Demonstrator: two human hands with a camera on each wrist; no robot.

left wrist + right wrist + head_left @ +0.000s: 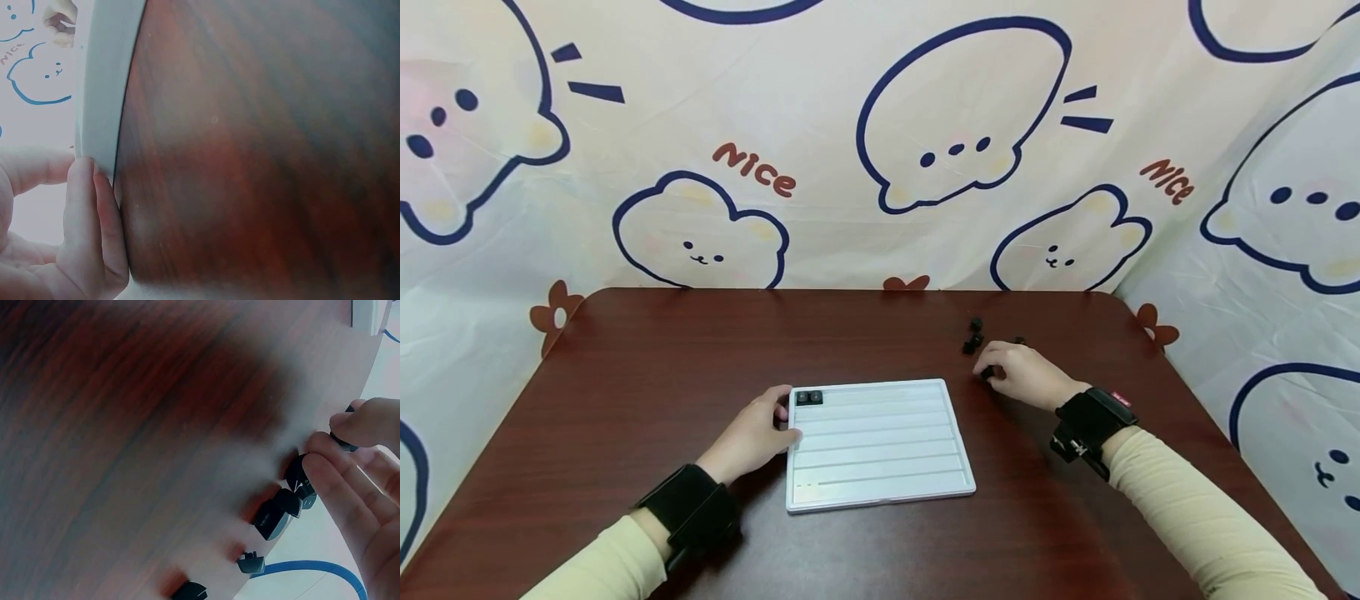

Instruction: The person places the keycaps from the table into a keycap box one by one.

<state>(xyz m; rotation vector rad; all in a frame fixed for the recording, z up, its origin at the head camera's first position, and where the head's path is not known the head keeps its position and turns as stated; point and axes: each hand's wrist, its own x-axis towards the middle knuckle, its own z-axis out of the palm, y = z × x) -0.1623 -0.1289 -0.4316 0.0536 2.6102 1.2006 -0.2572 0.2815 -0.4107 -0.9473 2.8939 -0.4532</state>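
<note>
A white ridged tray [880, 446] lies on the table, two black keycaps [808, 397] seated side by side in its top left corner. My left hand [751, 437] grips the tray's left edge, thumb on top; the left wrist view shows its fingertips [82, 172] at the tray's side wall. Right of the tray, my right hand [1028, 373] pinches a black keycap [344, 444] between thumb and fingers, low over the table. Loose black keycaps [973, 337] lie just past those fingers, another [1019, 340] behind the hand. In the right wrist view several keycaps [270, 519] lie beside the fingertips.
The dark wood-grain table [715, 333] spreads around the tray. A cream curtain [820, 108] with cartoon drawings hangs behind and at both sides, meeting the table's far edge. Black straps with devices [1097, 425] sit on both wrists, over pale sleeves [1210, 517].
</note>
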